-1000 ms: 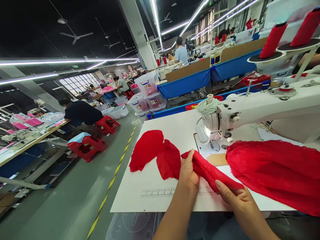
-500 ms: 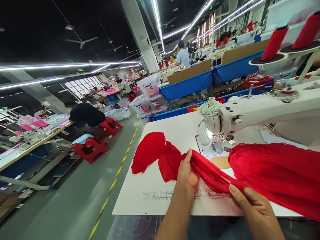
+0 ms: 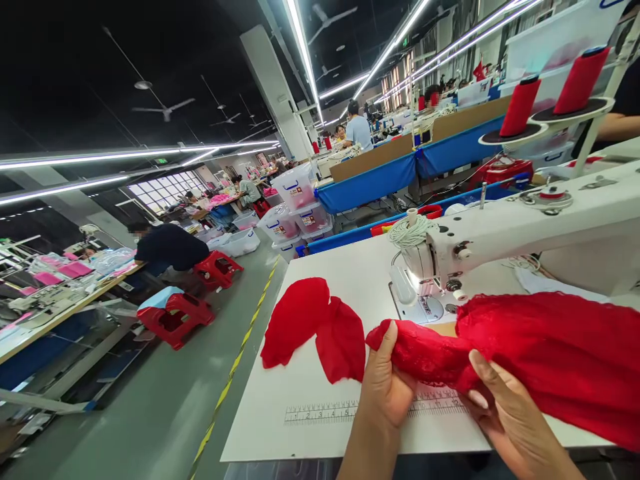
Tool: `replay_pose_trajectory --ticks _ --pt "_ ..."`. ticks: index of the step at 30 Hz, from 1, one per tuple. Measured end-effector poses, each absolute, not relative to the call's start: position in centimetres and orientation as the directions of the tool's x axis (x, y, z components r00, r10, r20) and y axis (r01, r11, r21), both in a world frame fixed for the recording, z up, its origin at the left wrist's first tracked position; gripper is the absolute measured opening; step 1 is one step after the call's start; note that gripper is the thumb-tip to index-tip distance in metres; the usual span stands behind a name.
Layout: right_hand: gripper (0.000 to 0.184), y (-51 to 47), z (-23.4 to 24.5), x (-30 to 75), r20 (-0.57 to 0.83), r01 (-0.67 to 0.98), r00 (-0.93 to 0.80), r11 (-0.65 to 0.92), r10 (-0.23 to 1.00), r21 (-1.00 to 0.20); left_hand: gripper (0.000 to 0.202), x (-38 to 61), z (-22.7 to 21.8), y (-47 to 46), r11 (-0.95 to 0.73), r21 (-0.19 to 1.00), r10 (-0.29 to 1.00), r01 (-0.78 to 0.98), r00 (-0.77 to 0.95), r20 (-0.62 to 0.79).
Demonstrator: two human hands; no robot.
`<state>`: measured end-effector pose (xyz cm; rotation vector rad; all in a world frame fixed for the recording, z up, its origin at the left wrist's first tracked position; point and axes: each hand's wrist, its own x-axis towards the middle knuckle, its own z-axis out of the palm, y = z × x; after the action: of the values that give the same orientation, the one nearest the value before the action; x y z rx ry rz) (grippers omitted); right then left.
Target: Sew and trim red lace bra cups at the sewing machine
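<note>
A piece of red lace fabric (image 3: 430,352) is stretched between my two hands above the white sewing table (image 3: 260,427). My left hand (image 3: 387,383) pinches its left end, thumb on top. Its right part is gripped by my right hand (image 3: 507,403), thumb up and fingers underneath. Two flat red fabric pieces, a rounded one (image 3: 297,320) and a smaller one (image 3: 341,340), lie left of my hands. On the right a larger heap of red fabric (image 3: 555,360) spreads over the table, partly behind my right hand. Just beyond my hands is the lit needle area of the sewing machine (image 3: 420,280).
A printed ruler (image 3: 320,413) runs along the table's front. Red thread cones (image 3: 521,107) stand at upper right. Clear plastic boxes (image 3: 295,187) are stacked behind the table. Red stools (image 3: 175,317) and a seated person (image 3: 170,247) are across the aisle at left.
The fabric between my hands is now slacker and bunched, its left end drawn away from the smaller flat piece. My hands are closer together. The whole view has shifted slightly.
</note>
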<state>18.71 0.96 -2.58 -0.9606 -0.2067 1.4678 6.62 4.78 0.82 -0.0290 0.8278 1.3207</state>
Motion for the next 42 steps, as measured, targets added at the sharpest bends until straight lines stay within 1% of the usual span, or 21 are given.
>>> replay_pose_trajectory --ticks 3,7,9,12,14,16,26,32,35,42 --pt "0.048 1.1 -2.3 18.9 -0.509 -0.804 0.047 -0.270 0.860 -0.529 0.004 6.8 0.9 4.3 0.307 0.431 0.853 -0.849 0.044 -0.519" --pt "0.055 1.2 -2.0 18.8 -0.501 -0.812 0.061 -0.249 0.863 -0.528 0.005 6.9 0.9 4.0 0.301 0.410 0.856 -0.861 0.054 -0.514" --pt "0.057 1.1 -2.0 18.6 -0.485 -0.813 0.059 -0.240 0.872 -0.531 0.009 6.9 0.8 4.0 0.342 0.402 0.854 -0.850 0.102 -0.510" --pt "0.050 1.1 -1.9 18.2 -0.460 -0.823 0.035 -0.236 0.887 -0.518 0.011 6.9 0.7 4.0 0.401 0.393 0.841 -0.828 0.163 -0.516" --pt "0.043 1.1 -1.8 18.1 -0.468 -0.828 0.027 -0.243 0.883 -0.505 0.007 6.9 0.7 4.0 0.378 0.407 0.850 -0.832 0.137 -0.509" --pt "0.040 1.1 -1.7 18.1 -0.480 -0.837 0.032 -0.239 0.877 -0.492 0.006 7.0 0.9 4.0 0.344 0.426 0.857 -0.837 0.094 -0.506" --pt "0.039 1.3 -1.8 17.9 -0.495 -0.878 0.052 -0.197 0.867 -0.437 0.009 7.3 1.8 3.8 0.256 0.505 0.817 -0.824 -0.094 -0.568" --pt "0.042 1.0 -1.9 17.9 -0.500 -0.854 0.050 -0.223 0.865 -0.471 0.007 7.5 1.1 4.0 0.240 0.503 0.846 -0.830 -0.075 -0.528" --pt "0.040 1.0 -2.1 17.8 -0.505 -0.847 0.071 -0.215 0.860 -0.486 0.009 7.6 1.1 3.9 0.247 0.514 0.845 -0.822 -0.076 -0.529" --pt "0.036 1.3 -2.3 17.7 -0.501 -0.879 0.128 -0.137 0.856 -0.458 0.009 7.7 1.8 3.8 0.251 0.479 0.772 -0.841 -0.124 -0.623"
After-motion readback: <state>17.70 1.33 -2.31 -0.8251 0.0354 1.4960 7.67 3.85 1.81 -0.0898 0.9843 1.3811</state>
